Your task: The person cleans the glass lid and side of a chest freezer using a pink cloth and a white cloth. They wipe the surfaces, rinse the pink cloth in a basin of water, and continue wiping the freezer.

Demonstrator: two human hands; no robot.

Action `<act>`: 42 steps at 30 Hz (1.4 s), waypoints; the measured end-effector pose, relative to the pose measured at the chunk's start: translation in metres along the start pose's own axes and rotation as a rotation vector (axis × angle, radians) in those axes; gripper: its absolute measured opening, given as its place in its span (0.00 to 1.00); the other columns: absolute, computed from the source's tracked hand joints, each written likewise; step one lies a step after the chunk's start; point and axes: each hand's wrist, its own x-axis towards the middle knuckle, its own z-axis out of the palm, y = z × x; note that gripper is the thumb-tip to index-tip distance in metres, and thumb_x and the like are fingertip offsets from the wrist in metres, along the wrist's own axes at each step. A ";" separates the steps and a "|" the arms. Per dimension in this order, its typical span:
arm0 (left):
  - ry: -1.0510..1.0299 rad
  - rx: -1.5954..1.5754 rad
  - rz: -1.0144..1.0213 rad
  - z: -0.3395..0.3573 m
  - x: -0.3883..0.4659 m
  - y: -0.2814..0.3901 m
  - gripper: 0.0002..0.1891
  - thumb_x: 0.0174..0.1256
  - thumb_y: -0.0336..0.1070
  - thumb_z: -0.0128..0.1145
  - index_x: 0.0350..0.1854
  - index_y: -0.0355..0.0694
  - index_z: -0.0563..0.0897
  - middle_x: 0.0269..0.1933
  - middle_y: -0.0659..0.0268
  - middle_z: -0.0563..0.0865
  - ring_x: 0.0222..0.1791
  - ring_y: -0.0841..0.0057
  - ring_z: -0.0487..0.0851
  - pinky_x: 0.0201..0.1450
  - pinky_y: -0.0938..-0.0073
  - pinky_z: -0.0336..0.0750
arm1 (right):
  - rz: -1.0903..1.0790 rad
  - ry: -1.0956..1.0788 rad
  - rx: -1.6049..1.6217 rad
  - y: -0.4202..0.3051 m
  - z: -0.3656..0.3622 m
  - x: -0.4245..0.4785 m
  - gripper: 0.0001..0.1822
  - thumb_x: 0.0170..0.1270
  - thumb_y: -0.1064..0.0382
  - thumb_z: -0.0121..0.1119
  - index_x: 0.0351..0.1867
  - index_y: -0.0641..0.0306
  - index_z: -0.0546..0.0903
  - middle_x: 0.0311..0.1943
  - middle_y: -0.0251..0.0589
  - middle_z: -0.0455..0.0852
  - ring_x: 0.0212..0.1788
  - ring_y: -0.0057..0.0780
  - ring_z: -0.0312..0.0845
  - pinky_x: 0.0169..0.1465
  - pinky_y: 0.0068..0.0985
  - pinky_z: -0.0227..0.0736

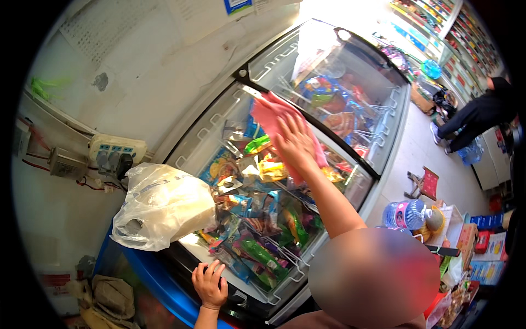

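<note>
My right hand lies palm down on a pink cloth, pressing it on the glass lid of a chest freezer. The cloth reaches up to the dark frame between two lids. Under the glass lie several wrapped frozen treats in bright packets. My left hand rests at the freezer's black near edge, fingers slightly spread and holding nothing. A whitish plastic bag with bulky contents sits on the lid's left side. A blurred round patch hides part of the view below my right forearm.
A power strip with plugs hangs on the left wall. On the right floor stand a folding stool, a large water bottle and several boxes. A person in dark clothes stands at the far right.
</note>
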 end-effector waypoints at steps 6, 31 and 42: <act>0.084 -0.046 0.060 -0.001 -0.002 -0.001 0.17 0.57 0.41 0.56 0.50 0.48 0.85 0.58 0.66 0.83 0.61 0.59 0.75 0.69 0.50 0.61 | 0.532 0.004 -0.243 0.084 -0.069 -0.184 0.35 0.72 0.50 0.47 0.77 0.61 0.61 0.78 0.47 0.58 0.80 0.41 0.48 0.78 0.47 0.42; -0.196 -1.178 0.130 0.030 -0.059 0.197 0.42 0.67 0.65 0.58 0.73 0.37 0.65 0.67 0.58 0.73 0.68 0.65 0.68 0.73 0.59 0.60 | 0.462 -0.523 1.452 -0.038 -0.242 -0.417 0.19 0.73 0.49 0.53 0.49 0.63 0.80 0.39 0.45 0.87 0.46 0.35 0.84 0.49 0.32 0.76; 0.012 -0.956 -0.069 0.050 0.044 0.257 0.12 0.68 0.34 0.64 0.48 0.35 0.80 0.43 0.68 0.84 0.41 0.78 0.80 0.53 0.73 0.76 | 0.398 -0.475 0.873 0.174 -0.321 -0.431 0.26 0.69 0.53 0.54 0.66 0.57 0.75 0.58 0.52 0.80 0.61 0.50 0.76 0.65 0.40 0.71</act>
